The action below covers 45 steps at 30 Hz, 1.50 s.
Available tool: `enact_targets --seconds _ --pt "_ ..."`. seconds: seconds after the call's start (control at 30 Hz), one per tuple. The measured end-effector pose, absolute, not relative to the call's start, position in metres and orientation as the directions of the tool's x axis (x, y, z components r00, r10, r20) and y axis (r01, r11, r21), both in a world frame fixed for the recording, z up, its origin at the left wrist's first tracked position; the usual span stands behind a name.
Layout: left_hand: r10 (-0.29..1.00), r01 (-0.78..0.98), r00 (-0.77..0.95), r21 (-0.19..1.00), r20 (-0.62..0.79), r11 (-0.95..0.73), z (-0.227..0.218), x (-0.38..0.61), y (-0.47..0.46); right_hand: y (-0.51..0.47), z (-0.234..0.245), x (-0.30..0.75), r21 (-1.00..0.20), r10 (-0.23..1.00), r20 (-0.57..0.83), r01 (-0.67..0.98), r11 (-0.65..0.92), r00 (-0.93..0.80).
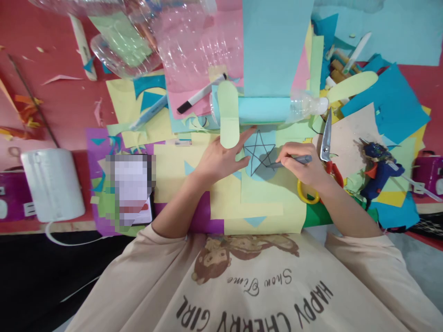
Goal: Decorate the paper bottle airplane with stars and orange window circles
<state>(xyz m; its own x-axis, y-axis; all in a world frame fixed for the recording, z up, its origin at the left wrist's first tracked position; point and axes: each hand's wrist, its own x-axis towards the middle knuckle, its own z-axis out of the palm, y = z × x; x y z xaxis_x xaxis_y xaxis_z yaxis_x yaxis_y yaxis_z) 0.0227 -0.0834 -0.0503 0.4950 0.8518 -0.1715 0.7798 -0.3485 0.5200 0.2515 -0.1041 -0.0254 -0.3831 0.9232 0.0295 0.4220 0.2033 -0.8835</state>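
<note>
Star on paper, centre of frame, both hands on it.
Right hand (306,169) held a grey pen (294,161), fingers clamped round the barrel, tip touching the right side of the star (259,154). Left hand (221,159) lay flat, fingers apart, pressing the pale blue paper (272,138) at the star's left edge. Paper lay on yellow sheets (173,173) on the red counter (62,106). Scissors (327,138) just right of the right hand; glue gun (379,170) further right. Black marker (200,94) and clear bottle (187,46) upper middle; white roll (51,184) at left.
</note>
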Motion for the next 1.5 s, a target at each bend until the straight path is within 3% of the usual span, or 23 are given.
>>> enact_targets --seconds 1.0,1.27,1.5 --pt "0.850 0.763 0.504 0.540 -0.153 -0.355 -0.050 0.022 -0.083 -0.104 -0.023 0.254 -0.888 0.945 -0.015 0.440 0.138 -0.326" --pt "0.852 0.783 0.493 0.516 -0.177 -0.346 -0.051 0.023 -0.083 -0.105 -0.033 0.258 -0.940 0.993 0.068 0.329 0.096 -0.095" --pt "0.846 0.756 0.517 0.532 -0.128 -0.381 -0.053 0.022 -0.083 -0.095 -0.046 0.255 -0.964 0.993 -0.022 0.266 0.010 -0.114"
